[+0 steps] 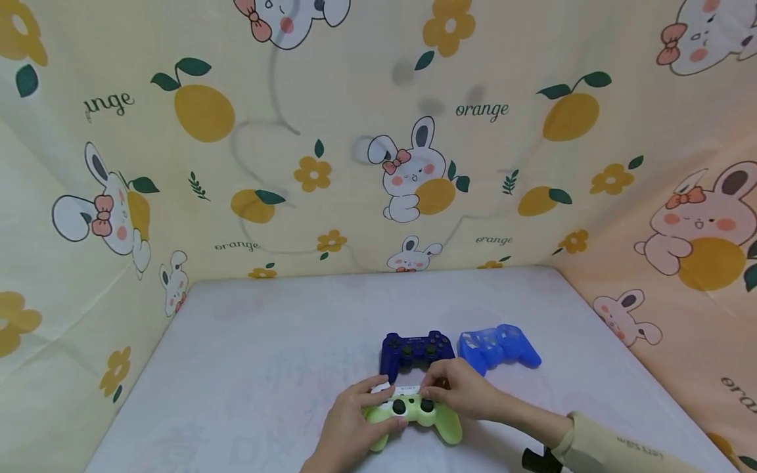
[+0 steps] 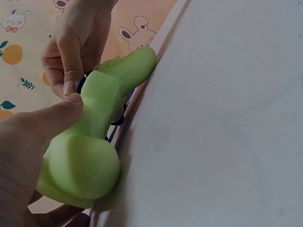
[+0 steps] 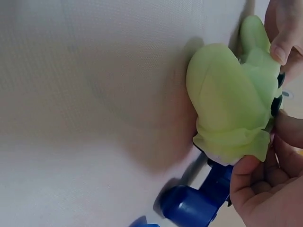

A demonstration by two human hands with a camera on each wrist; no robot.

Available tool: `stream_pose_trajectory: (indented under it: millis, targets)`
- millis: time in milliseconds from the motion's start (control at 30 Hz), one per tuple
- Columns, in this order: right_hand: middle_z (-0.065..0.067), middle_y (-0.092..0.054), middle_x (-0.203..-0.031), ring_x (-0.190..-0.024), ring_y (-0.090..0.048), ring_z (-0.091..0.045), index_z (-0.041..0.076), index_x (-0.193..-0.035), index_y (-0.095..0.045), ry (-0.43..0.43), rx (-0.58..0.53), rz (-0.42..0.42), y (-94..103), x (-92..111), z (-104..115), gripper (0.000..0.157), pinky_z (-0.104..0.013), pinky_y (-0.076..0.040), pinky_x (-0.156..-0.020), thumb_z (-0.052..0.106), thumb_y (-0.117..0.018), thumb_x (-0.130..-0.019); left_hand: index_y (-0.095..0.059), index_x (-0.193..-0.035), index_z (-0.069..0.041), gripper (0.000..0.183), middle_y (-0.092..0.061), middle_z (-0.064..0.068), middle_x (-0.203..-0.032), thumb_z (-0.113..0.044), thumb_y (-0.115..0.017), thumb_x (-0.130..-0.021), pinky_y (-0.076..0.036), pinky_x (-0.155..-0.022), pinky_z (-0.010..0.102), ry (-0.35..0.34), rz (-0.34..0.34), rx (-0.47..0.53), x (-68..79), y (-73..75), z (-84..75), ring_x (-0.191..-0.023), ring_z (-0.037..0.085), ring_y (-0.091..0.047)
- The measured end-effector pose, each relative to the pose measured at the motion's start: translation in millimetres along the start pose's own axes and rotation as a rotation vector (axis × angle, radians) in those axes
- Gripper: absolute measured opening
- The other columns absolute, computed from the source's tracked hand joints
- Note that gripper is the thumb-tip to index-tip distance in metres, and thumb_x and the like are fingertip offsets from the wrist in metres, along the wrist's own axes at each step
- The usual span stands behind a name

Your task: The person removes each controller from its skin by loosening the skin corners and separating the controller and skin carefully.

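Note:
A white game controller (image 1: 407, 390) sits partly inside a light green silicone cover (image 1: 451, 428), near the front of the table. The cover wraps both grips, while the white top edge is bare. My left hand (image 1: 349, 420) holds the left side, thumb across the front and fingers along the upper left corner. In the left wrist view, the cover (image 2: 87, 163) is smooth over the rounded grip. With thumb and fingers, my right hand (image 1: 464, 391) pinches the cover's edge at the upper right. The cover (image 3: 222, 99) looks bunched and wrinkled there in the right wrist view.
Just behind lies a dark blue game controller (image 1: 416, 347). A bright blue silicone cover (image 1: 503, 346) lies to its right. The white table (image 1: 248, 368) is bordered at the back and sides by cloth walls (image 1: 355, 98) printed with rabbits and oranges.

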State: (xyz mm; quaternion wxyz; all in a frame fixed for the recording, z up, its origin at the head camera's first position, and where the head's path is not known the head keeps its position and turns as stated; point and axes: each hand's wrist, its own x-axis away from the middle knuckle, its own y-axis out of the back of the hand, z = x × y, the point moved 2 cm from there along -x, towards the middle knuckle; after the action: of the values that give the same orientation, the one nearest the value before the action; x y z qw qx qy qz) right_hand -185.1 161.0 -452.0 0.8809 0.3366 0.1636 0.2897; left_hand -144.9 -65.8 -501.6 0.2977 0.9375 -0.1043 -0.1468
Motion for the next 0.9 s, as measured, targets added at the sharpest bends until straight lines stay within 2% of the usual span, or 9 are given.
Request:
stream_pose_trajectory:
  millis: [233, 533, 767, 900]
  targets:
    - [0.012, -0.06, -0.076, -0.065, -0.049, -0.004, 0.017, -0.086, -0.071, 0.042, -0.013, -0.022, -0.3, 2.9, 0.3, 0.006, -0.022, -0.043, -0.054, 0.013, -0.072, -0.09, -0.07, -0.124, -0.02, 0.06, -0.057, -0.006, -0.135, -0.058, -0.076, -0.077, -0.043, -0.097, 0.053, 0.003, -0.011, -0.005, 1.6, -1.4, 1.4, -0.123, 0.026, -0.053]
    - [0.011, -0.062, -0.076, -0.065, -0.049, -0.003, 0.015, -0.085, -0.074, 0.161, -0.006, -0.081, 0.7, 2.3, 2.5, 0.006, -0.021, -0.044, -0.053, 0.011, -0.075, -0.088, -0.072, -0.121, -0.02, 0.059, -0.059, -0.005, -0.133, -0.06, -0.075, -0.077, -0.045, -0.095, 0.051, -0.04, -0.06, -0.048, 3.0, -1.5, 2.5, -0.12, 0.026, -0.055]
    - [0.013, -0.062, -0.077, -0.066, -0.05, -0.002, 0.017, -0.085, -0.073, 0.174, -0.01, -0.071, 1.4, 1.4, 0.2, 0.008, -0.022, -0.045, -0.055, 0.009, -0.075, -0.087, -0.072, -0.12, -0.022, 0.057, -0.06, -0.006, -0.132, -0.059, -0.076, -0.077, -0.047, -0.092, 0.049, -0.03, -0.087, -0.056, 1.5, -0.9, 2.4, -0.119, 0.026, -0.056]
    - [0.013, -0.063, -0.077, -0.067, -0.051, -0.003, 0.017, -0.085, -0.073, 0.178, -0.011, -0.073, 1.2, 2.9, 0.6, 0.009, -0.024, -0.047, -0.056, 0.008, -0.075, -0.087, -0.072, -0.12, -0.023, 0.056, -0.061, -0.006, -0.132, -0.059, -0.076, -0.077, -0.05, -0.088, 0.046, -0.02, -0.101, -0.097, 2.1, -1.8, 0.1, -0.117, 0.024, -0.058]
